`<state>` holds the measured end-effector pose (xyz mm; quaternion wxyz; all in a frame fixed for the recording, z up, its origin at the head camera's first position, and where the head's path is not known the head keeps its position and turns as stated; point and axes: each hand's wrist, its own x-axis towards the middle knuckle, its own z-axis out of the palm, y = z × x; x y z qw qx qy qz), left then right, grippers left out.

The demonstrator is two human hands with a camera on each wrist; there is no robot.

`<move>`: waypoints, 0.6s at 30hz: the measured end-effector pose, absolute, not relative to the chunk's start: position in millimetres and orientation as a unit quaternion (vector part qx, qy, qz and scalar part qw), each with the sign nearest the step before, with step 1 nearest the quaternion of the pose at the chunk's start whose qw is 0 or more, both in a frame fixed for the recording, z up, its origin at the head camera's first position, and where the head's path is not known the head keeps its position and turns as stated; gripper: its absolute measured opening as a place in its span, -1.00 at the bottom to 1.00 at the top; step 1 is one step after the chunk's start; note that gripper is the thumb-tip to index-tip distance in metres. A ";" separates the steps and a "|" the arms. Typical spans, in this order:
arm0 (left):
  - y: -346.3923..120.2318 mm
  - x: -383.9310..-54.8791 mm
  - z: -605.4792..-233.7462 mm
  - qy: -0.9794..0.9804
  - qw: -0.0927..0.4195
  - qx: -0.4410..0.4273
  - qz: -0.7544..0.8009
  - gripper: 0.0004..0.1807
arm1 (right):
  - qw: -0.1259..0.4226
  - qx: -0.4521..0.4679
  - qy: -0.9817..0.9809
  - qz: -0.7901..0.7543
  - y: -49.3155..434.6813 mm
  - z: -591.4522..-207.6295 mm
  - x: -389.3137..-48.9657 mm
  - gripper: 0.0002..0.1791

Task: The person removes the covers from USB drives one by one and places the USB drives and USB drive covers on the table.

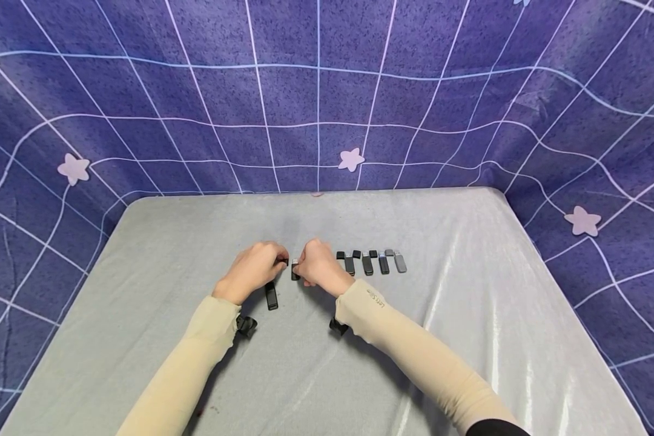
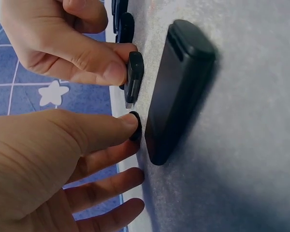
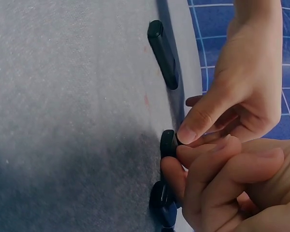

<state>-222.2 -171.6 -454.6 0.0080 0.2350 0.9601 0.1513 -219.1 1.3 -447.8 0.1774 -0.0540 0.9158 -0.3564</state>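
My right hand point(image 1: 321, 267) pinches a black USB flash drive point(image 2: 134, 77) between thumb and fingers, low over the table, its metal plug bare and facing away from me. Just left of it, my left hand point(image 1: 255, 267) holds a small black cap point(image 2: 136, 125) by thumb and index finger, while its other fingers spread loosely. The cap is apart from the plug. Nearer to me, below the left hand, lies another black USB stick point(image 1: 272, 297), longer and apart from both hands. It shows large in the left wrist view.
Right of my hands, several USB drives stand in a row with bare plugs, among them a black one point(image 1: 367, 264) and a grey one point(image 1: 400, 263). Small caps, such as a grey cap point(image 1: 389, 252), lie beside the plugs. A grey cloth covers the table point(image 1: 447, 339); a purple curtain point(image 1: 283, 97) hangs behind.
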 end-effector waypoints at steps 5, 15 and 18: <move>-169.4 -223.5 -454.8 0.961 0.007 0.232 0.150 -0.89 | 0.178 -0.056 0.915 -0.357 1.4 -445.5 -218.1 -0.76; -173.5 -213.5 -451.8 0.959 -0.011 0.239 0.150 -0.75 | 0.171 -0.084 0.919 -0.346 4.9 -437.7 -205.3 -0.77; -175.6 -206.6 -449.2 0.961 -0.026 0.232 0.151 -0.62 | 0.119 -0.127 0.933 -0.315 10.3 -433.8 -191.9 -0.81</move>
